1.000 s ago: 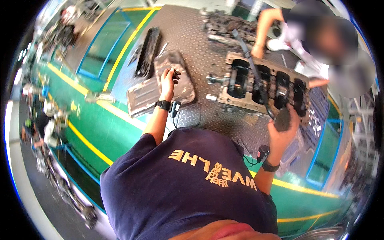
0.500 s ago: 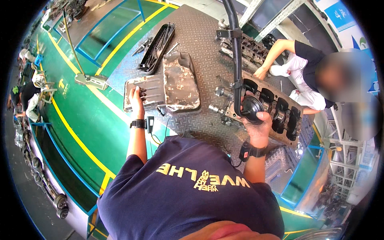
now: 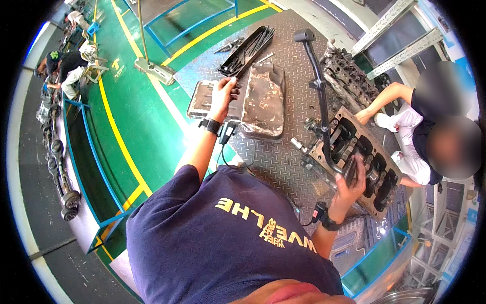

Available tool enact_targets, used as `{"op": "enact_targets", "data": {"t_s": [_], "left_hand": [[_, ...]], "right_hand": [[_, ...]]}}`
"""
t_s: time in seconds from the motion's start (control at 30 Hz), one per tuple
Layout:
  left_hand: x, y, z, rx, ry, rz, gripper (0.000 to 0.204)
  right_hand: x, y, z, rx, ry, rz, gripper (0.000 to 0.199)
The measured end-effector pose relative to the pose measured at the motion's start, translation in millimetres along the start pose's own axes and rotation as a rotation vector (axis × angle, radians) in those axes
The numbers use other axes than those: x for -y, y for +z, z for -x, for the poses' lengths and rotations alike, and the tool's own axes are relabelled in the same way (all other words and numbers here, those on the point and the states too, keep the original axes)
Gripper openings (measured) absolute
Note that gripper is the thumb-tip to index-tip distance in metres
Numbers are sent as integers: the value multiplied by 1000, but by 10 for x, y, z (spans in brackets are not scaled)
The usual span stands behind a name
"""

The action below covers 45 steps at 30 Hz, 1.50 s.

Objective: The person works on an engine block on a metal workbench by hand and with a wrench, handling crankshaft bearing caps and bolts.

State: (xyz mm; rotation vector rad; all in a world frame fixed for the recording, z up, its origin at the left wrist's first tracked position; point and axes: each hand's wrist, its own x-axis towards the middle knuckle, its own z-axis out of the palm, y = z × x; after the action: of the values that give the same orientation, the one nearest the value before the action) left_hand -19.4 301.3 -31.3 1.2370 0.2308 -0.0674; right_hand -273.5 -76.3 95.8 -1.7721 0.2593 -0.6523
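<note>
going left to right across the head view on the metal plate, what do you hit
left hand on the flat grey cover → dirty oil pan → long black wrench → right hand → engine block → crouching co-worker

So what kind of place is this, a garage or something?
Most likely an engine repair or training workshop: a bare engine block and a greasy oil pan sit on a steel checker-plate platform, with green, yellow-lined floor around.

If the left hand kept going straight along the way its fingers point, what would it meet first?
Probably the black tray of long tools: the left hand lies on the oil pan, fingers pointing up-table toward it, though depth is unclear.
</note>
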Motion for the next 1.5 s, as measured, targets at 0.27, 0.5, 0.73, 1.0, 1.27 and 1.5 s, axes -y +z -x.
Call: {"op": "enact_targets", "data": {"t_s": [0.27,0.5,0.73,1.0,1.27,1.5], "left_hand": [[249,-5,-1000,106,-172,-88,29],[100,-21,-1591,330,-306,23,27],[-477,260,-1375,467,-213,46,21],[-952,337,-1063,661,-81,-34,22],[-1016,193,-1042,605,3,-12,21],[-1484,43,-1125,385,310,-88,20]], "right_hand": [[-54,708,283,-141,65,40,80],[-195,1707,371,-247,293,-118,79],[-43,2119,218,-290,-16,479,89],[392,2206,-137,-310,-301,713,118],[625,2140,-160,-206,-287,752,122],[697,1929,38,-195,-319,724,100]]}}
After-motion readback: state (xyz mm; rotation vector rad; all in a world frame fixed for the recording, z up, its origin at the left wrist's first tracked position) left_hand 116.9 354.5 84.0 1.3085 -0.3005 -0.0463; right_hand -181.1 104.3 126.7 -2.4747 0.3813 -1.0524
